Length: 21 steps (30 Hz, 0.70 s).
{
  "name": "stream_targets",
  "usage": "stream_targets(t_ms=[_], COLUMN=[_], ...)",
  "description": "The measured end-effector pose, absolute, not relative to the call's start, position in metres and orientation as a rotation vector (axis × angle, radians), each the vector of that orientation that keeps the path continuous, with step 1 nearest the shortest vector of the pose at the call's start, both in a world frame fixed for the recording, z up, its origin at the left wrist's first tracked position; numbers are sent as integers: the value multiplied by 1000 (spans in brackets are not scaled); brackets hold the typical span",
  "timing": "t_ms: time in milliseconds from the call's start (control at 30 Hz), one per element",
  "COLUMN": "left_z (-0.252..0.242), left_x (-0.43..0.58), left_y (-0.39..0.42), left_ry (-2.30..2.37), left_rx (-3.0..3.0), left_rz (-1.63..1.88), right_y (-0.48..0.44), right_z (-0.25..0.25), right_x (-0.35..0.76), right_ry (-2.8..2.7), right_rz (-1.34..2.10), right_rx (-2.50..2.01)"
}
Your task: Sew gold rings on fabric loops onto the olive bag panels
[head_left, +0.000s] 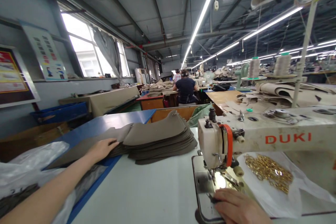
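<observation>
My left hand [103,148] reaches out to the left and rests on a stack of grey-brown cut fabric pieces [157,136], fingers curled at the edge of the pieces. My right hand [237,206] lies low on the bed of a white sewing machine [262,136] marked DUKI, just in front of the needle and presser foot [219,178]. Its fingers are bent and pinch something small and dark that I cannot make out.
A pile of gold metal rings [269,171] lies on white plastic right of the needle. Thread cones [254,67] stand behind the machine. A blue board [105,124] and clear plastic bags [31,168] are at left. A person [186,91] sits with their back to me far ahead.
</observation>
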<state>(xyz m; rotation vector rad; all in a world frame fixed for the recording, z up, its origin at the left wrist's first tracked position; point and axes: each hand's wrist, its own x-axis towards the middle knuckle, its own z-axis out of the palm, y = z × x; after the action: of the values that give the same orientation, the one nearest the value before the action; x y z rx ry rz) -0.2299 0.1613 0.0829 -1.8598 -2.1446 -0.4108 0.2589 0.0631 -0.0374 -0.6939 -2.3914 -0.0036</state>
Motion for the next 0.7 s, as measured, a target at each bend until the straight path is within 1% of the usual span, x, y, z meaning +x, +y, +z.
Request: stream_targets(t_ms=[167,367,433,500,600,700], left_z=[98,140,157,166,153,98], left_x=[-229,-221,-208,-187,-142,-84], left_y=[153,118,102,83,46,6], left_ry=[-2165,-2094,-2014,-1847,-1380,-1057], left_rx=[-1672,-1283,-1266,-1384,-1733,-1975], left_rz=[-448,-684,-726,-718,-617,-513], right_y=[62,56,54,52,49,41], right_z=[-38,-30,-27,-25,-24,-24], right_x=[260,255,255,256,258,252], right_ry=[-2386,-2376,-2369,-2366,-2350,-2309], right_rz=[14,48,51,51,-9,-122], right_rx=[-720,-783,-781,-772,-770,-787])
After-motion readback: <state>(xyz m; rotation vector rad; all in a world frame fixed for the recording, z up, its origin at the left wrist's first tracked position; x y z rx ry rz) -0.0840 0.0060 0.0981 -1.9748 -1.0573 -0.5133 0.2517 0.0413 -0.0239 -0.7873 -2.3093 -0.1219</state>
